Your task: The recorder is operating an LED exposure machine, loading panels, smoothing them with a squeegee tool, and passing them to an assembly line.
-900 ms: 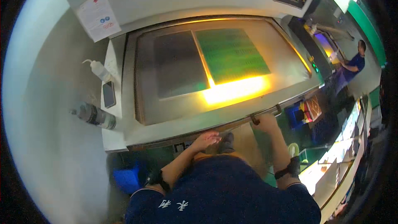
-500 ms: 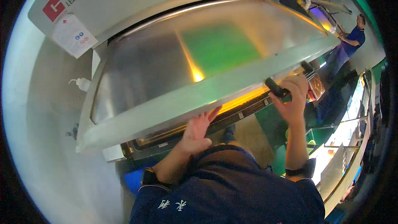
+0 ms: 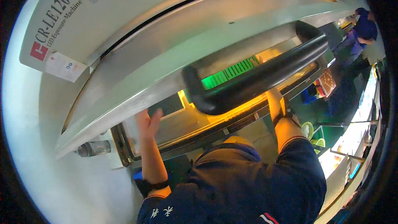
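Observation:
A large pale metal lid (image 3: 137,74) is tilted up over the lit bed of a light grey exposure machine. On its front edge, a thick black handle (image 3: 265,76) stands close to me. My left hand (image 3: 148,125) is at the lid's lower edge on the left, thumb and fingers apart, its fingertips partly hidden by the lid. My right forearm (image 3: 282,112) reaches into the opening behind the handle, which hides the fingers. Inside, a striped green panel (image 3: 230,74) and a dark rectangular sheet (image 3: 170,104) lie in yellow light.
A grey cylindrical fitting (image 3: 94,148) sits on the machine's left side. The bed's dark front rail (image 3: 232,130) runs before my waist. At right are green baskets (image 3: 307,130), a box (image 3: 327,82) and a bright lit table (image 3: 352,128). Another person (image 3: 365,31) stands at far right.
The lid has swung higher, showing the bed below. My right hand has left the handle and reached under the lid. My left hand has shifted left along the edge.

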Action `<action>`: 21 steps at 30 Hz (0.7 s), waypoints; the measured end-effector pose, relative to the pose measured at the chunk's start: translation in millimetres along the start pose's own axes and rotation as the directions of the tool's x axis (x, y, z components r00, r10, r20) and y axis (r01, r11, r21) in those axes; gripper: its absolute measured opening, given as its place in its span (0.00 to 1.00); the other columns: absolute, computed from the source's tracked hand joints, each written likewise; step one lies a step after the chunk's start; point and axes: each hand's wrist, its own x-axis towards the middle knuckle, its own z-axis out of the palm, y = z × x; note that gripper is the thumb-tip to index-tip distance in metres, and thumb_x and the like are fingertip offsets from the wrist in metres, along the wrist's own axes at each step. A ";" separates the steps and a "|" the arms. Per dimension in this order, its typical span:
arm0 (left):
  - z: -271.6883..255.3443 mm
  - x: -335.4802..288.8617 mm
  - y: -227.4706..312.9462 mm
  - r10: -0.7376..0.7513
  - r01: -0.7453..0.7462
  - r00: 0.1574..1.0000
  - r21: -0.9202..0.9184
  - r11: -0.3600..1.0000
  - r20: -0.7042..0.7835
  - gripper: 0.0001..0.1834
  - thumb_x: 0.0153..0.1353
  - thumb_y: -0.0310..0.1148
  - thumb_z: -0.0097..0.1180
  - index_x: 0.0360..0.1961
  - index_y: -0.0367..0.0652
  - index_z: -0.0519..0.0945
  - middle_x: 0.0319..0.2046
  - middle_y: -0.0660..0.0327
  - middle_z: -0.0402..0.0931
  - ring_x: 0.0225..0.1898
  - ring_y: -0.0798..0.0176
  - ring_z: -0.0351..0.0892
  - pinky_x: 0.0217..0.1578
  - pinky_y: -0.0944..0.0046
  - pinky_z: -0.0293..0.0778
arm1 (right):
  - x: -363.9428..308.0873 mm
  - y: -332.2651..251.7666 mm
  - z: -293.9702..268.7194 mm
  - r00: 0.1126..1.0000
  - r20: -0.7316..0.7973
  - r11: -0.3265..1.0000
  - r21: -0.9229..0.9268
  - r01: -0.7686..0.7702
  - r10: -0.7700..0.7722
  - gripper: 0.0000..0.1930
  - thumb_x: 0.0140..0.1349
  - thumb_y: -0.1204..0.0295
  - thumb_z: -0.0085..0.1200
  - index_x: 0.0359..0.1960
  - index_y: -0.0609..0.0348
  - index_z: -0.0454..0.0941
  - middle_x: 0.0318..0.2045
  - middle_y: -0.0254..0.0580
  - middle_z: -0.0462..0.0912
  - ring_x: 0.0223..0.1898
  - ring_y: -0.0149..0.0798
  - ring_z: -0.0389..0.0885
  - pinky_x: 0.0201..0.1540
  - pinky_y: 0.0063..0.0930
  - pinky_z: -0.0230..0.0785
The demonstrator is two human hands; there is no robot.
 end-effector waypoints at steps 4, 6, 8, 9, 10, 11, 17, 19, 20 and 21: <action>-63.8 -179.6 -286.0 0.204 0.082 0.976 0.995 -0.048 -0.070 0.46 0.49 0.54 0.68 0.61 0.32 0.68 0.54 0.45 0.72 0.63 0.39 0.63 0.64 0.40 0.57 | 46.0 -13.7 -1.8 0.993 -0.112 0.990 0.138 -0.008 0.024 0.36 0.59 0.38 0.49 0.66 0.37 0.64 0.70 0.41 0.60 0.72 0.53 0.51 0.70 0.61 0.43; -26.0 -192.1 -275.5 -0.472 0.700 0.615 0.713 -0.041 -0.631 0.64 0.43 0.67 0.66 0.69 0.31 0.53 0.65 0.39 0.61 0.68 0.41 0.59 0.68 0.43 0.53 | 55.7 9.3 7.7 0.982 -0.082 0.952 0.272 -0.142 0.170 0.38 0.57 0.39 0.54 0.66 0.40 0.63 0.69 0.43 0.61 0.72 0.52 0.52 0.70 0.59 0.46; -32.1 -157.8 -234.8 -0.583 0.717 0.596 0.693 0.076 -0.552 0.68 0.39 0.68 0.68 0.67 0.26 0.54 0.62 0.37 0.64 0.65 0.40 0.62 0.66 0.45 0.57 | 67.1 32.4 22.1 0.975 -0.110 0.954 0.253 -0.159 0.192 0.43 0.51 0.42 0.64 0.65 0.46 0.62 0.67 0.48 0.64 0.70 0.53 0.56 0.67 0.54 0.55; -34.7 -146.6 -214.6 -0.692 0.733 0.562 0.661 0.162 -0.453 0.71 0.34 0.68 0.70 0.66 0.21 0.54 0.59 0.35 0.66 0.63 0.39 0.65 0.64 0.47 0.61 | 52.4 27.7 -19.1 0.954 0.056 0.926 0.229 -0.299 0.294 0.48 0.44 0.46 0.71 0.64 0.50 0.62 0.64 0.52 0.65 0.68 0.55 0.61 0.64 0.49 0.62; -39.0 -128.0 -205.4 -0.781 0.705 0.494 0.702 0.102 -0.383 0.72 0.33 0.70 0.70 0.66 0.20 0.55 0.62 0.33 0.63 0.64 0.38 0.64 0.64 0.49 0.62 | 53.4 45.0 -24.3 0.940 0.143 0.920 0.207 -0.333 0.308 0.50 0.42 0.44 0.71 0.65 0.52 0.60 0.64 0.53 0.66 0.66 0.58 0.63 0.64 0.50 0.61; -46.4 -122.7 -210.7 -0.803 0.684 0.477 0.725 0.084 -0.357 0.70 0.33 0.69 0.71 0.63 0.21 0.60 0.60 0.33 0.66 0.63 0.39 0.67 0.62 0.49 0.64 | 53.6 50.9 -25.5 0.927 0.167 0.912 0.185 -0.365 0.337 0.53 0.39 0.42 0.72 0.64 0.54 0.61 0.64 0.57 0.65 0.65 0.58 0.65 0.64 0.51 0.61; -129.4 -167.9 -261.6 -0.886 0.802 0.375 0.574 0.163 -0.273 0.47 0.33 0.57 0.78 0.43 0.23 0.80 0.40 0.41 0.81 0.43 0.46 0.83 0.43 0.52 0.78 | 83.6 25.6 -12.0 0.940 0.291 0.925 0.275 -0.263 0.181 0.48 0.37 0.41 0.72 0.56 0.61 0.70 0.60 0.60 0.70 0.61 0.53 0.71 0.62 0.46 0.64; -78.9 -92.1 -200.5 -0.948 0.897 0.289 0.382 0.221 -0.130 0.27 0.40 0.42 0.79 0.30 0.28 0.82 0.27 0.49 0.82 0.27 0.55 0.84 0.29 0.58 0.79 | 63.0 91.6 58.7 0.980 -0.003 0.947 0.255 -0.193 0.200 0.35 0.41 0.46 0.71 0.40 0.68 0.80 0.48 0.60 0.81 0.49 0.50 0.81 0.50 0.42 0.74; -99.3 -100.2 -201.9 -0.942 0.904 0.295 0.366 0.221 -0.158 0.27 0.40 0.42 0.79 0.30 0.28 0.82 0.27 0.49 0.82 0.27 0.55 0.84 0.29 0.58 0.79 | 64.4 76.5 57.6 0.984 -0.020 0.948 0.271 -0.165 0.177 0.35 0.41 0.46 0.71 0.40 0.68 0.80 0.48 0.60 0.81 0.49 0.50 0.81 0.50 0.42 0.74; -112.2 -108.1 -204.3 -0.972 0.945 0.183 0.299 0.133 -0.146 0.23 0.42 0.38 0.79 0.27 0.30 0.80 0.23 0.53 0.80 0.25 0.60 0.82 0.26 0.62 0.77 | 57.6 67.6 56.3 0.976 0.003 0.922 0.329 -0.206 0.217 0.32 0.42 0.48 0.71 0.35 0.68 0.81 0.41 0.59 0.82 0.43 0.50 0.83 0.46 0.43 0.75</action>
